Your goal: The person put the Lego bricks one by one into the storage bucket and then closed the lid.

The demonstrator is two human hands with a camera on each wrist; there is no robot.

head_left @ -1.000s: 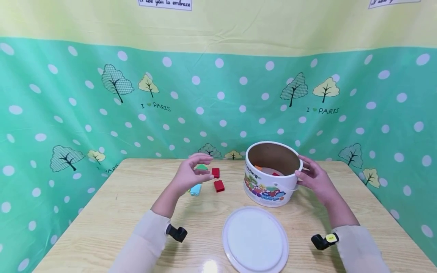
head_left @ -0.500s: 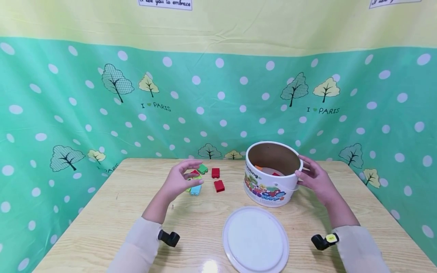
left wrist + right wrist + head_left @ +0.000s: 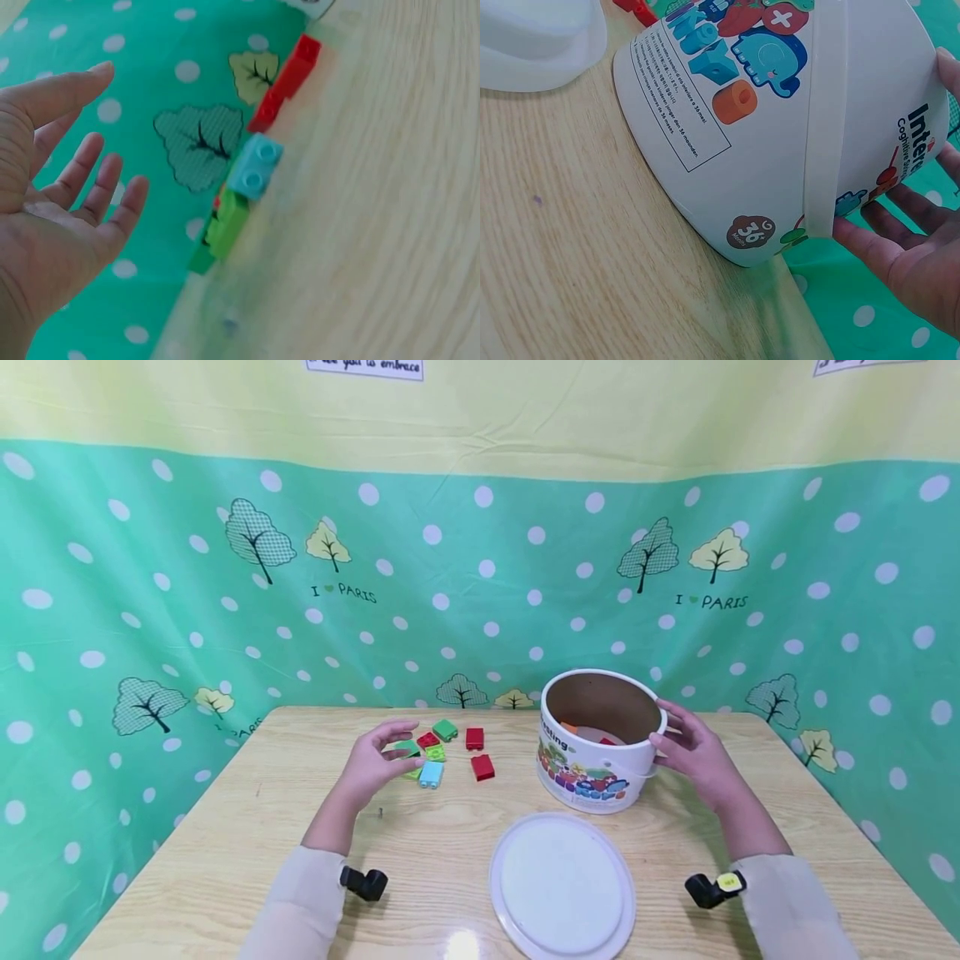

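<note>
My left hand (image 3: 369,762) hovers beside a group of toy building bricks with its fingers loosely bent, holding nothing; in the left wrist view its palm (image 3: 52,255) shows bare. Nearest its fingertips are a light blue brick (image 3: 431,774), a green brick (image 3: 407,748) and a light green brick (image 3: 436,752). Behind these lie a small red brick (image 3: 428,740) and another green brick (image 3: 445,730). My right hand (image 3: 697,747) holds the white bucket (image 3: 581,777) by its right side, thumb near the rim. In the right wrist view its fingers (image 3: 881,251) touch the printed wall and handle strap.
Two red bricks (image 3: 483,767) lie between the small group and the bucket. A few orange and red pieces (image 3: 567,727) show inside the bucket. The round white lid (image 3: 562,889) lies flat in front of it. A polka-dot curtain (image 3: 480,568) hangs behind the wooden table (image 3: 247,827).
My left hand has drawn back to the left and down from over the bricks, uncovering more of them. My right hand and the bucket have stayed in place.
</note>
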